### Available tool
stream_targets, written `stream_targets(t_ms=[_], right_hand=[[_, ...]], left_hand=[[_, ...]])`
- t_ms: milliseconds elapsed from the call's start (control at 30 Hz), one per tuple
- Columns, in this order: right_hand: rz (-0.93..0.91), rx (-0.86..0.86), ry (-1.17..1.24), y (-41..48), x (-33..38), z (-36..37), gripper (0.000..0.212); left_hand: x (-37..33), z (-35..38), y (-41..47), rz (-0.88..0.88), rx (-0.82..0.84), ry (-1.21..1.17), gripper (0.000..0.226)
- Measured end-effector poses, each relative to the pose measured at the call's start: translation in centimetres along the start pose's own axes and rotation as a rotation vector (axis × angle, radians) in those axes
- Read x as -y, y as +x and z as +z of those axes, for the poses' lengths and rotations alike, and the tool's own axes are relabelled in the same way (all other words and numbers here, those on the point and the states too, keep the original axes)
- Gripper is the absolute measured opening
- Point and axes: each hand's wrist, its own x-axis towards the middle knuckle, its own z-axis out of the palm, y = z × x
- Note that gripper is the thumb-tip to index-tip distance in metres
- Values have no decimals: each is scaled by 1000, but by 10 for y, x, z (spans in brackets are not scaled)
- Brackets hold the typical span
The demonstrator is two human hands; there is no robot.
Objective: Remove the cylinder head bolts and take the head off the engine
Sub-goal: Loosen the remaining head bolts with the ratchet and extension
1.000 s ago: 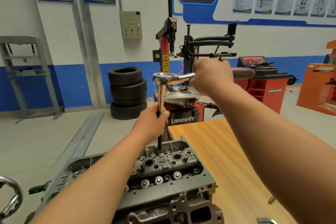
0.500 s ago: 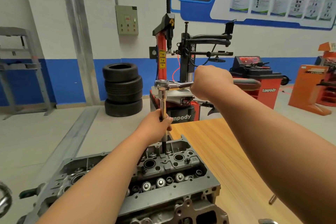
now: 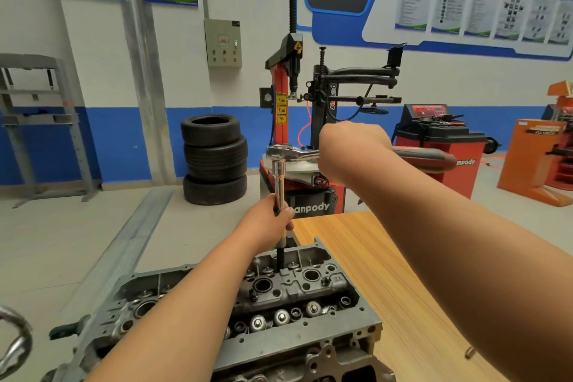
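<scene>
Head view: left hand grasps the long chrome extension bar low on its shaft. Its fingers are wrapped round the bar just above the black socket. The right hand is clenched round the ratchet handle, close behind the drive end. The red-and-grey grip end juts out past the fist. Only the back of that hand shows.

The cylinder head lies low in frame with its valve gear exposed, against the left edge of the desk. Whether it rests on the desk I cannot tell. The socket drops into a recess at the far end of the cylinder head. The head bolt itself is hidden, so how far out it is remains unknown.

Judgement, step in hand: loosening one far-end head bolt.
- Hold the bar plumb over the bolt.
- Use the left hand as a guide only, loose enough to let the bar turn, with light downward pressure so the socket stays fully seated.
- The right hand would gain leverage further out on the grip.
- Pull level, in one smooth arc.
- Risk: a tilted bar lets the socket ride off and round the bolt.

Position: the bolt recess lies directly below the left fingers, with only the socket between them. Neither hand touches the cylinder head. The right hand is well above it, level with the top of the bar.
</scene>
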Motion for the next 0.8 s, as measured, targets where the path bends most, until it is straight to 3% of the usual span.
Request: stream_targets(t_ms=[200,400,600,800], right_hand=[[-82,35,-131,-23,17,-17,28],[-156,69,-133,-30,32,-9,11],[-161,21,-161,-23,10,-5,16],[-214,-154,-243,-20,10,4,18]], left_hand=[[-1,5,4,12,17,45,9],[5,9,-2,19,-54,114,8],[6,15,0,-19,-71,130,11],[8,19,2,-33,-101,95,6]])
